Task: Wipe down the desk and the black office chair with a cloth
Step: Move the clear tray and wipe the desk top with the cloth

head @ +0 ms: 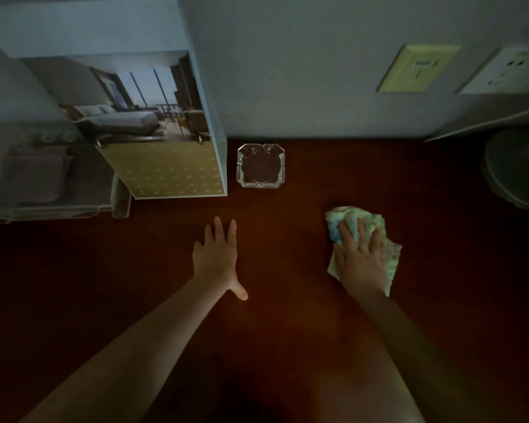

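Observation:
The dark reddish-brown desk (281, 331) fills the lower half of the view. A crumpled pale green and blue cloth (379, 227) lies on it at the right. My right hand (359, 257) presses flat on top of the cloth, fingers spread over it. My left hand (217, 257) rests palm down on the bare desk near the middle, fingers apart and holding nothing. The black office chair is out of sight.
A clear glass ashtray (260, 165) stands near the wall. Left of it leans a printed card with a room photo (153, 129), and a clear tray (55, 206) sits at the far left. A round lamp base (513, 169) stands at the right; wall sockets (417, 68) are above.

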Action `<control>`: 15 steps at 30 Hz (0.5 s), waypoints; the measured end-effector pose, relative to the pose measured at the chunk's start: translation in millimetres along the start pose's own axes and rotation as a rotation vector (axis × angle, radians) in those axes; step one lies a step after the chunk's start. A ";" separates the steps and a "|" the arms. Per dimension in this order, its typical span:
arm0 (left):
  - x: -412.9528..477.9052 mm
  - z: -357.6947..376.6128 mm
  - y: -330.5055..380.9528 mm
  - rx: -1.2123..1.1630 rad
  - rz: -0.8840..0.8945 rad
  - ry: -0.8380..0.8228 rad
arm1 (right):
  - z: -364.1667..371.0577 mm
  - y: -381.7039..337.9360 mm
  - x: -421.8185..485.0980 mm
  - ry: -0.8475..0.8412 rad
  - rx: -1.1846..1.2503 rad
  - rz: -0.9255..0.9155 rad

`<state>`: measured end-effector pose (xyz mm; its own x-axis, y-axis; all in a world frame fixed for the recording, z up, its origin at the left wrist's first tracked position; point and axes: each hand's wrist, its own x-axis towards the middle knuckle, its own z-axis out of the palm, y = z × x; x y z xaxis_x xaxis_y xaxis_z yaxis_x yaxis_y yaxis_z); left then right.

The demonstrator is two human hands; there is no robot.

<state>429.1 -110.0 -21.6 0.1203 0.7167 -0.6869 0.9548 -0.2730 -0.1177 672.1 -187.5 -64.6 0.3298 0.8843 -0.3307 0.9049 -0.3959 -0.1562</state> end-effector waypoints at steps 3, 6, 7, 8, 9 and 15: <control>2.7 -0.9 1.2 0.041 -0.003 -0.009 | -5.5 -13.8 14.9 -0.033 -0.035 -0.141; 3.3 -1.6 3.8 0.081 -0.005 -0.003 | -11.9 -30.9 40.1 -0.030 -0.065 -0.219; 3.5 -1.4 4.4 0.092 -0.004 0.001 | -13.8 -37.5 50.5 -0.018 -0.066 -0.234; 3.9 -1.1 4.9 0.103 -0.001 0.003 | -16.1 -44.5 61.7 -0.007 -0.062 -0.241; 3.8 -1.0 5.1 0.112 0.003 0.002 | -18.1 -51.6 74.0 0.002 -0.054 -0.242; 6.7 -0.7 0.5 0.128 0.043 0.012 | -38.1 -90.8 155.3 0.016 0.009 -0.207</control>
<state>430.6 -104.9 -25.8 0.1645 0.7098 -0.6849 0.9064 -0.3827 -0.1789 651.3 -4.8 -66.3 0.1412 0.9508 -0.2758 0.9515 -0.2073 -0.2273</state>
